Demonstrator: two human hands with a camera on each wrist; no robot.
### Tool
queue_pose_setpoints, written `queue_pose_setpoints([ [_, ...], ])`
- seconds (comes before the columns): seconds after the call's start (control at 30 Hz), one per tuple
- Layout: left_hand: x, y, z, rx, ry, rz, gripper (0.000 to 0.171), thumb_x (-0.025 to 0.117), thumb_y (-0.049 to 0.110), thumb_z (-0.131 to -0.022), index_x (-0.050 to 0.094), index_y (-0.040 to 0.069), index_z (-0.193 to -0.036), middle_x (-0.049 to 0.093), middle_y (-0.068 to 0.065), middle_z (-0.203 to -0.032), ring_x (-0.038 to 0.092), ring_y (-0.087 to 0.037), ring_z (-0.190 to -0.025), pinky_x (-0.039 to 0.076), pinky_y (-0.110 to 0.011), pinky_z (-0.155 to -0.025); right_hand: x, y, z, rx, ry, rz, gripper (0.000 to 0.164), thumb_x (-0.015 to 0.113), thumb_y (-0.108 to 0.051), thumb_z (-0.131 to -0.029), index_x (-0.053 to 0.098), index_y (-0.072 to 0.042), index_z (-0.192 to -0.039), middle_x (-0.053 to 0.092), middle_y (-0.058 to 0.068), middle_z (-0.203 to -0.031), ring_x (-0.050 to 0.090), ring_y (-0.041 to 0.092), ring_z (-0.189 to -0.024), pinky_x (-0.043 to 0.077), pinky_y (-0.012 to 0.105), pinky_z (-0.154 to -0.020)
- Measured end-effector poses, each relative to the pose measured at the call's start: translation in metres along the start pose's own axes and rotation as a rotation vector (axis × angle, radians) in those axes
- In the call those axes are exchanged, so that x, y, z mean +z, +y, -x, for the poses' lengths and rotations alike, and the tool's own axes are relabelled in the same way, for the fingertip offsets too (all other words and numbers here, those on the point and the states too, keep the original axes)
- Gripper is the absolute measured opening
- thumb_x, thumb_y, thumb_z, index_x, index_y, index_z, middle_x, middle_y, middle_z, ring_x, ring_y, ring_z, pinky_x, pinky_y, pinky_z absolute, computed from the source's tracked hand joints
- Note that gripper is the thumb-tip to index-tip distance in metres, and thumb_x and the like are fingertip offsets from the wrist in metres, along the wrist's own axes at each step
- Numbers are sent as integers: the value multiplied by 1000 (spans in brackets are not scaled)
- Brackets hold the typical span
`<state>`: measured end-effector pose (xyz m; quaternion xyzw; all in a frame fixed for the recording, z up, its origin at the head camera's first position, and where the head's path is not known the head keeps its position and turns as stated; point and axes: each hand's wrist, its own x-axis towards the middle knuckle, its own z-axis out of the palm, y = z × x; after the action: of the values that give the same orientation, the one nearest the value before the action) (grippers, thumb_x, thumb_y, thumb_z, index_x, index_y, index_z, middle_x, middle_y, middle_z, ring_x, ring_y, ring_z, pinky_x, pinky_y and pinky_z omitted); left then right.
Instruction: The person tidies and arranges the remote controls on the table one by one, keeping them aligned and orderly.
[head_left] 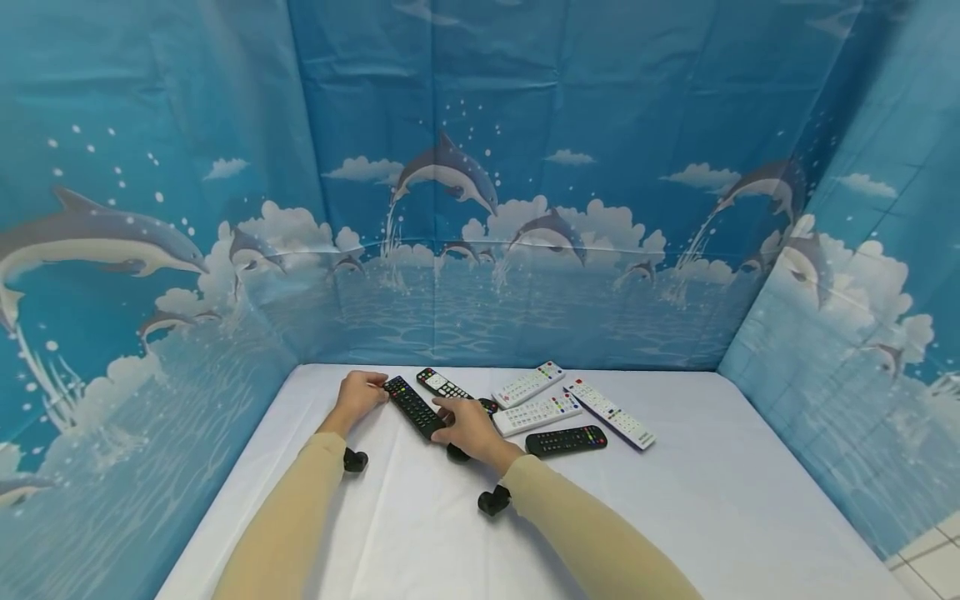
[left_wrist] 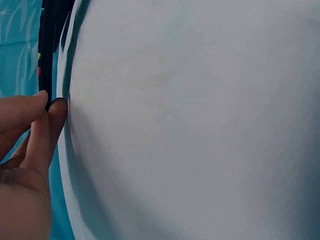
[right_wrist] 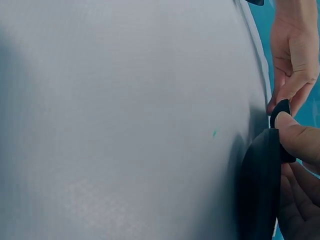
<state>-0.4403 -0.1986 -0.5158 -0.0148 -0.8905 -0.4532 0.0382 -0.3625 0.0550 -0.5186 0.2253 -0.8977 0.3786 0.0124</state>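
A long black remote control [head_left: 412, 407] with coloured buttons slants between my two hands, at the left of the group of remotes. My left hand [head_left: 362, 395] pinches its far end between thumb and fingers; in the left wrist view that hand [left_wrist: 27, 145] grips the remote's edge [left_wrist: 48, 65]. My right hand [head_left: 471, 427] holds the near end, and its thumb [right_wrist: 295, 135] lies on the remote's tip in the right wrist view. Behind the right hand lies a black remote with a pale keypad [head_left: 442, 383]. Another dark rounded end [head_left: 457, 454] shows below that hand, mostly hidden.
Right of my hands lie white remotes [head_left: 528, 385], [head_left: 538, 414] and a long white remote [head_left: 611, 415] set at a slant. A shorter black remote [head_left: 566, 441] lies in front of them. A dolphin-printed curtain [head_left: 480, 308] walls the white-covered table [head_left: 735, 500].
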Motion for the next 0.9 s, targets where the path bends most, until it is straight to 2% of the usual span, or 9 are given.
queue_pose_setpoints([
  [0.17, -4, 1, 1, -50, -8, 39, 37, 75, 0, -86, 72, 1, -123, 70, -18, -119, 59, -34, -119, 48, -46, -101, -4, -6, 3, 7, 8, -68, 68, 86, -17, -81, 58, -6, -142, 68, 0, -109, 65, 10, -94, 55, 27, -77],
  [0.23, -5, 1, 1, -77, -16, 75, 36, 74, 1, -87, 73, 4, -123, 69, -15, -123, 55, -33, -125, 44, -47, -105, -5, -7, 3, 21, 8, -90, 66, 87, -18, -80, 60, -5, -139, 69, 0, -108, 65, 10, -92, 55, 26, -76],
  [0.4, -12, 6, 3, -88, -53, 180, 37, 72, 2, -88, 72, 6, -125, 63, -14, -134, 44, -35, -137, 35, -51, -112, -4, -9, 8, 62, -1, -148, 61, 89, -20, -78, 66, -8, -133, 70, -2, -105, 65, 8, -88, 55, 27, -75],
  [0.53, -17, 10, 5, -94, -83, 230, 39, 71, 1, -89, 70, 5, -128, 62, -14, -136, 43, -35, -138, 34, -52, -112, -3, -9, 12, 66, -1, -160, 58, 89, -23, -77, 69, -12, -130, 69, -5, -102, 65, 7, -85, 55, 27, -73],
  [0.73, -22, 15, 7, -81, -112, 222, 39, 70, -3, -89, 71, 5, -127, 63, -15, -134, 50, -35, -132, 42, -51, -106, -2, -14, 16, 56, 20, -181, 58, 90, -25, -76, 70, -14, -130, 68, -7, -100, 64, 7, -83, 55, 27, -70],
  [0.9, -28, 26, 12, -67, -127, 221, 38, 70, 1, -92, 69, 8, -130, 59, -14, -139, 48, -36, -133, 42, -54, -106, -2, -19, 21, 49, 59, -195, 61, 92, -22, -74, 70, -13, -130, 69, -4, -97, 66, 8, -81, 56, 27, -70],
])
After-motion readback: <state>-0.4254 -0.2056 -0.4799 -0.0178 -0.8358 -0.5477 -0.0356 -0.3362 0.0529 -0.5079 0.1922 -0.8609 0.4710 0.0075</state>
